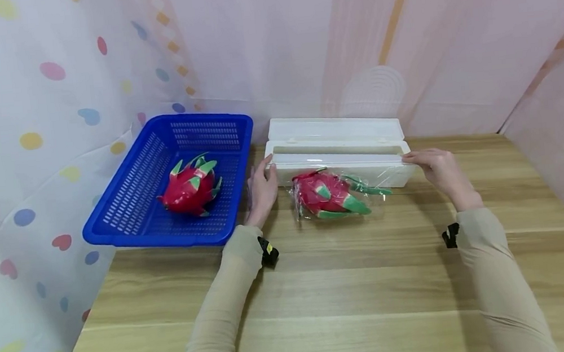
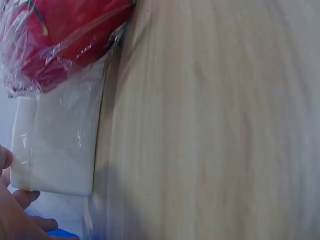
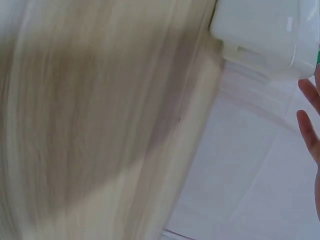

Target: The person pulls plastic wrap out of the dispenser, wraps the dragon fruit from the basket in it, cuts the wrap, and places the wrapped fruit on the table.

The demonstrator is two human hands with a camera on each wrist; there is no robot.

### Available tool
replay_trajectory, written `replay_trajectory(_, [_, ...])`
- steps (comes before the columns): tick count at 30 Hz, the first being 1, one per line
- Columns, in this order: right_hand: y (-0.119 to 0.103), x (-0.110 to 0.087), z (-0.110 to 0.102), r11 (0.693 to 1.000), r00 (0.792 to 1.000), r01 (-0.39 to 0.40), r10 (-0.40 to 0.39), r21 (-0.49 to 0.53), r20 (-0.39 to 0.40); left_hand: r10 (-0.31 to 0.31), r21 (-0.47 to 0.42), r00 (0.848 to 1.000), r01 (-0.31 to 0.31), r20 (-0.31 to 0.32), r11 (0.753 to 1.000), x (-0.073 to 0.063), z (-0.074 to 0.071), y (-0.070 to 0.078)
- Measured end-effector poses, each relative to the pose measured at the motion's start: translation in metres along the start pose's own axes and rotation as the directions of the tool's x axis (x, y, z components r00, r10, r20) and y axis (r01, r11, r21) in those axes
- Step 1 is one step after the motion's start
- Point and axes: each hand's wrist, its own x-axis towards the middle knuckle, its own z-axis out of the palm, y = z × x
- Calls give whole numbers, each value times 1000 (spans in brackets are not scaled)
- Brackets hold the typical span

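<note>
The left wrist view crops the wrapped dragon fruit (image 2: 72, 45).

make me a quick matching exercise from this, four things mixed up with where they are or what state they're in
Things
1. bare dragon fruit
2. film-covered dragon fruit
3. white box
4. right hand

Places and states
A. at the white box's right end
B. inside the blue basket
C. with its lid open
D. just in front of the white box, on the person's side

Right pairs: 1-B, 2-D, 3-C, 4-A
</note>
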Motion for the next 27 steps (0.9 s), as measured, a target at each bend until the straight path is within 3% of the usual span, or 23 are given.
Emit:
replay_trajectory(8, [0, -8, -1, 998, 1000, 10, -10, -62, 1, 26, 3, 1000, -26, 9, 1000, 0, 0, -1])
replay_trajectory(14, [1, -16, -5, 997, 1000, 0, -1, -80, -10, 41, -45, 999, -40, 13, 998, 2, -2, -2])
replay_trajectory(19, [-5, -19, -6, 990, 996, 68, -75, -123, -49, 48, -72, 999, -49, -17, 996, 3, -4, -2])
replay_trajectory(22, [-19, -18, -4, 984, 989, 114, -125, -136, -78, 111, -31, 994, -111, -12, 993, -4, -4, 1])
replay_trajectory(24, [-33, -16, 0, 980, 982, 153, -165, -130, -88, 183, 44, 983, -184, 16, 982, -13, -5, 7])
replay_trajectory(25, [-41, -14, 2, 977, 979, 173, -184, -122, -83, 227, 88, 973, -229, 39, 969, -19, -6, 11])
replay_trajectory(27, [-58, -12, 7, 970, 973, 218, -224, -105, -60, 320, 196, 941, -336, 110, 921, -31, -8, 19])
